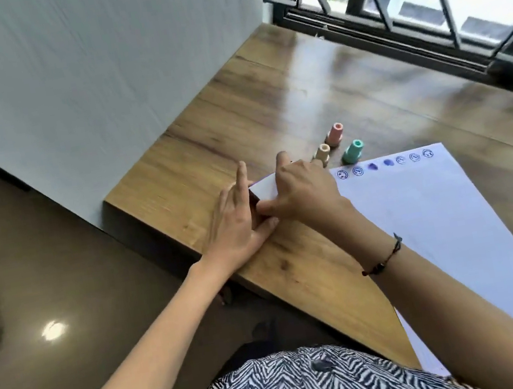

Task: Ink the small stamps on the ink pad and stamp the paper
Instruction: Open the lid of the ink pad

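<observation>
1. Two hands meet at the 9 o'clock corner of the white sheet of paper (441, 231), on the brown wooden table (234, 113). The left hand (239, 221) lies flat beside the corner, its fingers straight and its forefinger pointing to 12 o'clock; it grasps nothing that I can see.
2. The right hand (302, 190) is over the same corner with its fingers bent down. Whether it grasps a stamp or the ink pad under the palm, I cannot tell; the ink pad itself is not visible anywhere, perhaps hidden by the hands.
3. Going to the right, three small stamps stand upright on the table just beyond the far edge of the paper: the small beige plastic stamp (322, 153) just beside the right hand, the small pink plastic stamp (335, 134) behind it at 1 o'clock, and the small green plastic stamp (353, 151) at 3 o'clock of the beige one.
4. Along the far edge runs the row of blue ink prints (386, 165); two in the middle look smeared.
5. To do this step well, I judge the left hand should press the paper still, and the stamp should go straight down and straight up without sliding, so that the print is not smeared like those two.
6. New ink before each print would probably keep the marks even.
</observation>
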### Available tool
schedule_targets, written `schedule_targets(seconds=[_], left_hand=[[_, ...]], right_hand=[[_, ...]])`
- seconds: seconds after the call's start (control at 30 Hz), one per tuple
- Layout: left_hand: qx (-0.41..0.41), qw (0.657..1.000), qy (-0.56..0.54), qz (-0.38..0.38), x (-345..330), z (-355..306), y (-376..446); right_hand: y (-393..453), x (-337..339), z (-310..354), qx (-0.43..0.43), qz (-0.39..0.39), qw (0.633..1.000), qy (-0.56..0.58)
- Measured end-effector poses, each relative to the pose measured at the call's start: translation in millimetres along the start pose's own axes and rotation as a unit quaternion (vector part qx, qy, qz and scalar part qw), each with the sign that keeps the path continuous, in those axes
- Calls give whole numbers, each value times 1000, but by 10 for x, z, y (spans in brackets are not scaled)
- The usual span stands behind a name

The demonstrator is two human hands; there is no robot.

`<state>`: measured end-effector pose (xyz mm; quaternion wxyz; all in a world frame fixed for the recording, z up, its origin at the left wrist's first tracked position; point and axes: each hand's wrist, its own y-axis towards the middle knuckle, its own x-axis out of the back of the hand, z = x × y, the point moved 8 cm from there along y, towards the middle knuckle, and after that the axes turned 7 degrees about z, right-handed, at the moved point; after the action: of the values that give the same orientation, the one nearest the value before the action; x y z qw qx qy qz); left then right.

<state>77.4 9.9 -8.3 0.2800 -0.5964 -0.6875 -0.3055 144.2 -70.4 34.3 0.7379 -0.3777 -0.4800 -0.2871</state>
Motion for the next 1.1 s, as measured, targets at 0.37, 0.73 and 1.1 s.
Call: schedule_targets(seconds=[0.37, 0.73, 1.1], left_hand=[[-30, 999, 29, -8, 35, -52, -23], [-24, 999, 33, -10, 47, -67, -43], [-32, 999, 35, -11, 61, -72, -31]], right_hand=[[620, 554, 156, 32, 340, 939, 41], [1461, 420, 163, -64, 434, 894, -95], [1429, 792, 21, 31, 132, 990, -24]])
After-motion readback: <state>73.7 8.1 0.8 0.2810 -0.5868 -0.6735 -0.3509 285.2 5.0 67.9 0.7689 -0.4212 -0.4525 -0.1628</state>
